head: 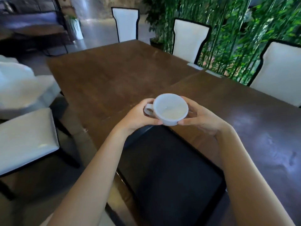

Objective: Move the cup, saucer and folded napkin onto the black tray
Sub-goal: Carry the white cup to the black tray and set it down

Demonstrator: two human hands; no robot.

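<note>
A white cup (169,110) with its handle pointing left hangs in the air above the far end of the black tray (171,173). My left hand (138,116) holds it on the handle side and my right hand (200,116) cups its right side. The cup looks empty and tilts slightly toward me. The black tray lies on the brown wooden table (114,75) near its front edge, with nothing on it. No saucer or folded napkin shows in the head view.
White chairs with black frames stand around the table: one at the left (24,141), one at the far end (125,23), two on the right (189,39) (280,70). Green bamboo plants (236,30) fill the back right. White cloth (19,85) lies at the left.
</note>
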